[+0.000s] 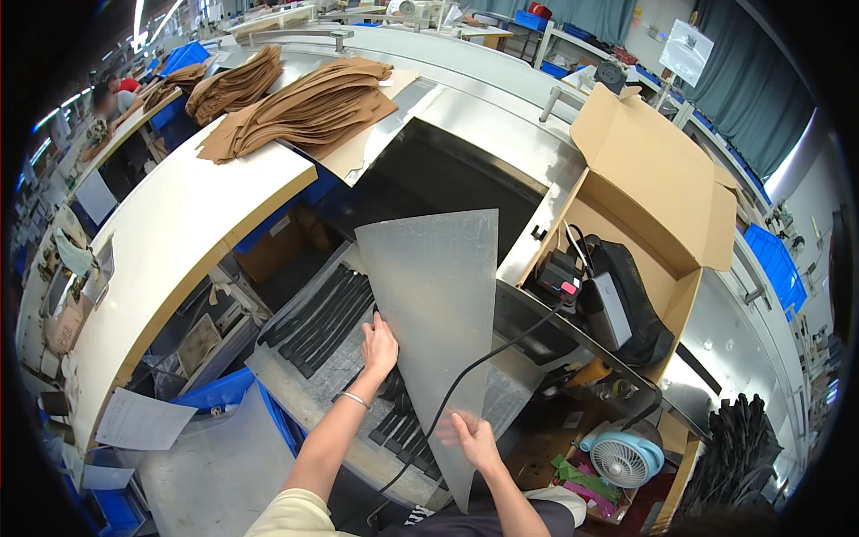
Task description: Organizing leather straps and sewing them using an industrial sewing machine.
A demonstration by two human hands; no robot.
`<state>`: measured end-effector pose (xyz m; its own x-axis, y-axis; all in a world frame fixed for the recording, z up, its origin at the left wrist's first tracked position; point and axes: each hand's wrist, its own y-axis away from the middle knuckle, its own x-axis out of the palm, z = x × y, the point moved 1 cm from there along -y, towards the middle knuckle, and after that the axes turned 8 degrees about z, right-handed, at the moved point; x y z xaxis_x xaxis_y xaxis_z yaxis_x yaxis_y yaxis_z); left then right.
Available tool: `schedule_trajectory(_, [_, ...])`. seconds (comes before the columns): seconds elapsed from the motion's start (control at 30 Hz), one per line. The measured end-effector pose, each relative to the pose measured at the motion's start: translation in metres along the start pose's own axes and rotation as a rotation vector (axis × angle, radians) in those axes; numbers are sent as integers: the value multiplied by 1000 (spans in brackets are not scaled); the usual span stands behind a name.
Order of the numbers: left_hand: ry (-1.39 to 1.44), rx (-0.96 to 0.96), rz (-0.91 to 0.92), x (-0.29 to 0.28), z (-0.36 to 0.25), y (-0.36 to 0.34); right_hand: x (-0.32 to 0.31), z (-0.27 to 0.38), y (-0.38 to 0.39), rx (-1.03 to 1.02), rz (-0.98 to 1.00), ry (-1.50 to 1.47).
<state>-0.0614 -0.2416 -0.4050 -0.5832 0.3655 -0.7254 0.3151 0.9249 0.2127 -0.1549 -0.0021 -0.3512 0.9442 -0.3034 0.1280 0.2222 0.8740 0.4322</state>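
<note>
Holding a large translucent plastic sheet point(438, 295) tilted over the work, the person has the left hand point(379, 345) pressed flat with fingers together against its left edge, while the right hand point(472, 438) is spread open under the sheet's narrow lower tip. Left of it, black strips point(322, 318) lie in rows on the grey surface point(295, 394), more of them showing under the sheet. Neither hand looks to be clamping it, so the sheet could slide off the palms, drop and scatter the strips. A black cable point(501, 349) crosses the sheet's front and runs up to a device in the cardboard box point(662, 179) at right; swinging the sheet could snag it and tug that gear.
</note>
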Motion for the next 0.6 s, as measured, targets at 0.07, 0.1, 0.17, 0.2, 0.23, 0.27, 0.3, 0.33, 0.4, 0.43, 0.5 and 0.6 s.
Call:
schedule_trajectory(0.07, [18, -24, 29, 6, -2, 7, 6, -5, 1, -24, 0, 17])
schedule_trajectory(0.1, [53, -39, 21, 8, -1, 9, 7, -7, 2, -14, -33, 15])
schedule_trajectory(0.17, [-75, 57, 47, 8, 12, 11, 3, -7, 2, -35, -23, 24])
schedule_trajectory(0.2, [-184, 180, 62, 8, 20, 10, -2, -4, 2, -72, 0, 16])
schedule_trajectory(0.23, [-408, 206, 92, 2, 35, 6, -12, -1, 3, -32, -68, 24])
schedule_trajectory(0.27, [-504, 208, 68, -12, 55, 2, -24, 5, 4, -57, -96, 12])
schedule_trajectory(0.3, [-575, 80, 64, -27, 78, 0, -36, 11, 7, -44, -145, 33])
schedule_trajectory(0.33, [-580, -41, 70, -44, 101, -2, -46, 16, 9, -26, -193, 53])
schedule_trajectory(0.4, [-431, -102, -2, -60, 132, 1, -54, 22, 11, -51, -262, 113])
schedule_trajectory(0.43, [-443, -29, 5, -60, 137, 3, -52, 24, 11, -69, -208, 97])
schedule_trajectory(0.5, [-499, 86, -118, -51, 133, 10, -36, 25, 9, -102, -138, 199])
schedule_trajectory(0.6, [-591, 244, -341, -23, 96, 23, -11, 27, 8, -133, -69, 341])
